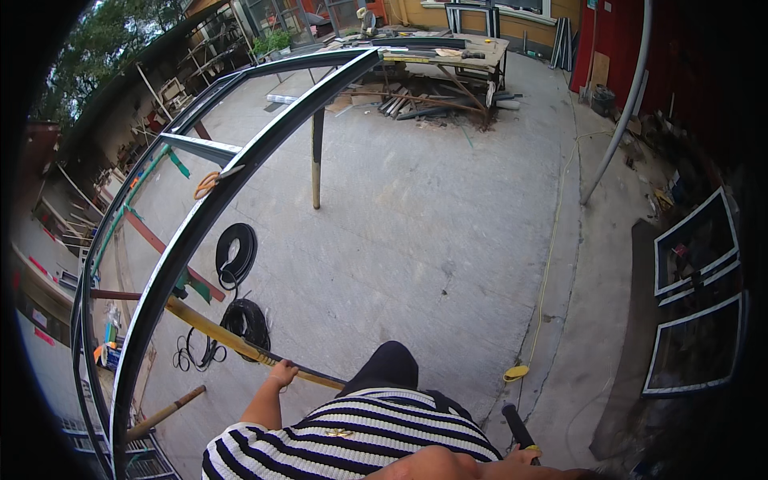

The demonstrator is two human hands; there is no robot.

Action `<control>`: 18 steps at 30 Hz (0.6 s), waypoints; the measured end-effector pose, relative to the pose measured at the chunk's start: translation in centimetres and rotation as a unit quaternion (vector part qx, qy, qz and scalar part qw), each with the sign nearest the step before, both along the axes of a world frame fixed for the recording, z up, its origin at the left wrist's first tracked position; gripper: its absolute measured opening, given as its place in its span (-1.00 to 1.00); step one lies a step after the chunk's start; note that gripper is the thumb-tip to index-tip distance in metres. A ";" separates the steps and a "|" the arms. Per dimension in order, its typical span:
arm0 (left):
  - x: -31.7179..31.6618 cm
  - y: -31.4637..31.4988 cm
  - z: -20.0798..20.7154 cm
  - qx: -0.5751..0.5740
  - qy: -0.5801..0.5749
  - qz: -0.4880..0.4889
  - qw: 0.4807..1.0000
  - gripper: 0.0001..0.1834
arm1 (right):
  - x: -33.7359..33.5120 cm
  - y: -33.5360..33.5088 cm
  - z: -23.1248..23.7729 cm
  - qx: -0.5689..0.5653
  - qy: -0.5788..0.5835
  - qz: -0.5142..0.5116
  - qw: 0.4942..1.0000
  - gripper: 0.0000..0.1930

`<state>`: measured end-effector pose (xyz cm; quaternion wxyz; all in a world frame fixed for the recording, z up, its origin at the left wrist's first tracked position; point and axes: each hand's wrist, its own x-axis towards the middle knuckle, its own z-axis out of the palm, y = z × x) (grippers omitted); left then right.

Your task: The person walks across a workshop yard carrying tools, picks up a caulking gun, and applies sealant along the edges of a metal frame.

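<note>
My left hand (282,373) is closed around a long yellow bar (240,342), just beside the near rail of the big dark metal frame (210,210). The bar's long axis runs on a slant, pointing up and left past the frame rail over the coiled black cables (238,254) on the concrete. My right hand (524,456) is clenched on a black-handled tool (517,424), its shaft pointing up and slightly left.

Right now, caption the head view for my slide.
Left hand grips a long yellow bar beside a dark metal frame; right hand holds a black-handled tool.
</note>
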<state>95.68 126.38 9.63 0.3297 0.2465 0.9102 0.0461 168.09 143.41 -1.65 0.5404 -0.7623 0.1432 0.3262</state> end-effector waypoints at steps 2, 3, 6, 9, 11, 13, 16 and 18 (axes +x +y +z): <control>-0.8 4.6 0.6 0.087 0.012 0.009 0.996 -0.41 | -1.9 1.7 0.3 0.012 0.013 0.004 1.000 -0.34; -1.1 7.1 0.8 0.110 -0.007 0.010 0.994 -0.46 | -2.7 2.8 0.5 0.022 0.016 0.003 1.000 -0.34; -0.6 13.3 1.3 0.099 -0.003 -0.025 0.995 -0.60 | -5.4 6.6 0.6 0.044 0.034 0.003 0.998 -0.34; -0.2 19.2 1.3 0.041 0.098 -0.024 0.994 -0.72 | -8.0 11.5 0.3 0.063 0.050 -0.001 0.997 -0.34; -0.5 22.8 0.2 0.009 0.146 0.034 0.989 -0.79 | -9.5 16.1 0.0 0.076 0.055 -0.004 0.996 -0.34; -3.1 27.2 -1.1 -0.007 0.097 0.093 0.991 -0.76 | -11.1 21.5 -0.1 0.087 0.059 -0.003 0.995 -0.35; -5.3 33.1 -4.2 0.014 0.160 0.070 0.985 -0.61 | -12.7 29.9 0.9 0.097 0.056 0.001 0.994 -0.35; -6.1 37.3 -5.4 0.000 0.167 0.043 0.985 -0.55 | -13.3 35.4 2.1 0.095 0.048 0.011 0.994 -0.35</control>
